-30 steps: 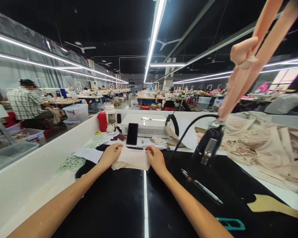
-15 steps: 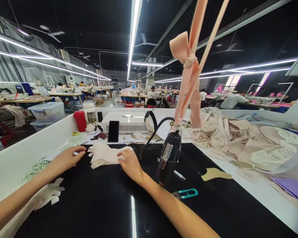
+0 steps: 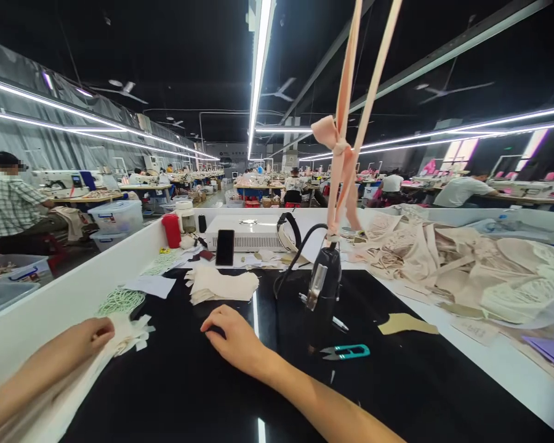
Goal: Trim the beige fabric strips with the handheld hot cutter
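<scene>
My left hand (image 3: 85,344) is at the far end of a long bundle of cream fabric pieces (image 3: 120,338) with loose white tabs, at the left edge of the black mat. Its fingers are closed together on the fabric; the fingertips are partly hidden. Over the bare mat, my right hand (image 3: 235,341) is loosely bent, thumb apart from the forefinger, with nothing in it. Just beyond it lies a short stack of cream fabric pieces (image 3: 226,286), touched by neither hand. Right of that hand hangs a black handheld tool (image 3: 324,283), tied to pink fabric straps (image 3: 340,160).
Teal thread snips (image 3: 351,351), a pen (image 3: 340,323) and a tan scrap (image 3: 406,323) lie on the right. A phone (image 3: 224,247) leans on a white machine (image 3: 253,232). Beige garments (image 3: 443,252) are heaped right. Green cords (image 3: 120,301) lie left. A co-worker (image 3: 9,197) sits beyond the partition.
My left hand has moved back toward me to the long fabric bundle. My right hand has left the short stack and come nearer. The view has shifted left.
</scene>
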Demonstrator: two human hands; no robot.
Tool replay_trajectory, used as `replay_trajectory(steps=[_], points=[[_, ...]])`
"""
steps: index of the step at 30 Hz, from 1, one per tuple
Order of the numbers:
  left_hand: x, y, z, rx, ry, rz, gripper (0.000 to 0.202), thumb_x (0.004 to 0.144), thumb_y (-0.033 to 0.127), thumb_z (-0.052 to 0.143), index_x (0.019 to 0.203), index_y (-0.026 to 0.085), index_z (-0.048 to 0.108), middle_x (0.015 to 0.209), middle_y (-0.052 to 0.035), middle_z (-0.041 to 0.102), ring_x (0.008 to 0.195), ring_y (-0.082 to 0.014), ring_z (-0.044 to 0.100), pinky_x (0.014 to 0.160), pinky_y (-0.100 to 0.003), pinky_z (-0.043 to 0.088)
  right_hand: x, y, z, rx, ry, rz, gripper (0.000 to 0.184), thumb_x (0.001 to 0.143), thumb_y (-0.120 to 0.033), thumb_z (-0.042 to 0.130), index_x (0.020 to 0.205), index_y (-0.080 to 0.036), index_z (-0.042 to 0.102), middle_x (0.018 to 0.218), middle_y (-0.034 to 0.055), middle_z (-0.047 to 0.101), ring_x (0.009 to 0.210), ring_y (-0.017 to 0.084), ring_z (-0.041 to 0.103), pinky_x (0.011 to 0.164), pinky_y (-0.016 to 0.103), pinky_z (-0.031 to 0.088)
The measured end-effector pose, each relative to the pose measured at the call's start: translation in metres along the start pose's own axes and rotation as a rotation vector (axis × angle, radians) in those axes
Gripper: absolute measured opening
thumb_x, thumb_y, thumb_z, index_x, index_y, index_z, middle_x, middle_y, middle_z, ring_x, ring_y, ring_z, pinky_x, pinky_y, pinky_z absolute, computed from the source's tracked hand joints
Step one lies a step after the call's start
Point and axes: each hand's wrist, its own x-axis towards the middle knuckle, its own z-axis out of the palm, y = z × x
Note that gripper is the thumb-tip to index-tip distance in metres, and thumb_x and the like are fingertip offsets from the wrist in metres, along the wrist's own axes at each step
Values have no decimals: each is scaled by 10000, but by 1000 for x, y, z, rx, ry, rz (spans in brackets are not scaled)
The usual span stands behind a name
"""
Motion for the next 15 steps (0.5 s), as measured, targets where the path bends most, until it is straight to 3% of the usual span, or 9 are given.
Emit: replay_trajectory(steps=[3, 5, 8, 15], points=[[-7, 17, 10, 2, 51, -60, 381, 963, 562, 598, 815, 215, 655, 862, 23, 731, 914, -252, 672, 826, -322, 483, -16, -9, -2, 69, -56, -18, 249, 909, -21, 645, 965, -246, 735, 1078, 19, 713, 1047, 173, 695, 963, 297, 541], [-10, 24, 14, -9, 66, -87, 298, 1035, 452, 662, 1050, 156, 694, 1089, -63, 717, 996, -229, 686, 911, -408, 558, -27, -9, -4, 112, -93, -35, 226, 924, -40, 597, 942, -236, 708, 1069, 33, 694, 1013, 186, 684, 926, 309, 531], [-13, 25, 17, -35, 101, -139, 330, 1055, 384, 682, 1293, 157, 656, 1287, -103, 670, 1105, -256, 690, 951, -462, 603, -38, 1, -6, 165, -154, -73, 187, 988, -132, 518, 953, -241, 666, 1029, 34, 666, 914, 185, 660, 843, 313, 518], [-23, 28, 28, -114, 140, -174, 345, 1054, 373, 685, 1324, 162, 644, 1313, -107, 660, 1115, -261, 690, 948, -463, 611, -46, 17, -1, 106, -303, -9, 221, 1053, -360, 467, 972, -286, 659, 1081, 24, 678, 860, 174, 665, 792, 273, 541]])
